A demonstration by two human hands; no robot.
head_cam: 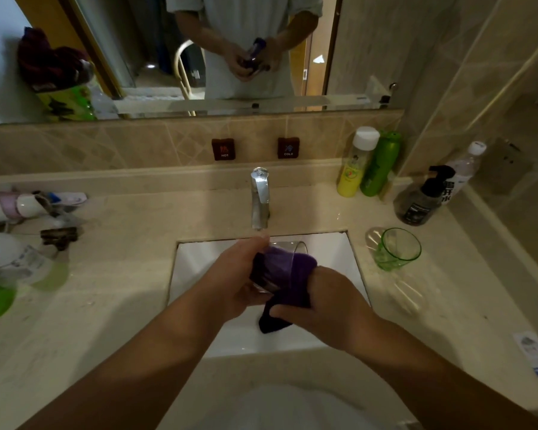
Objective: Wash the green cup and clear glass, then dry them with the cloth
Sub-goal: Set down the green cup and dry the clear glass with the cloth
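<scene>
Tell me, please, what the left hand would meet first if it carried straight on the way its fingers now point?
Probably the faucet. The left hand grips the clear glass over the sink, its fingers pointing away towards the back wall. The spout hangs just beyond the fingertips, though depth is hard to judge from one view.

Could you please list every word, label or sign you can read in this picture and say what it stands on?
"HOT": left brown wall plaque above the faucet.
"COLD": right brown wall plaque.
Large white characters on the dark pump bottle: too blurred to read.
Labels on the yellow bottle, green bottle and countertop card: too small.
</scene>
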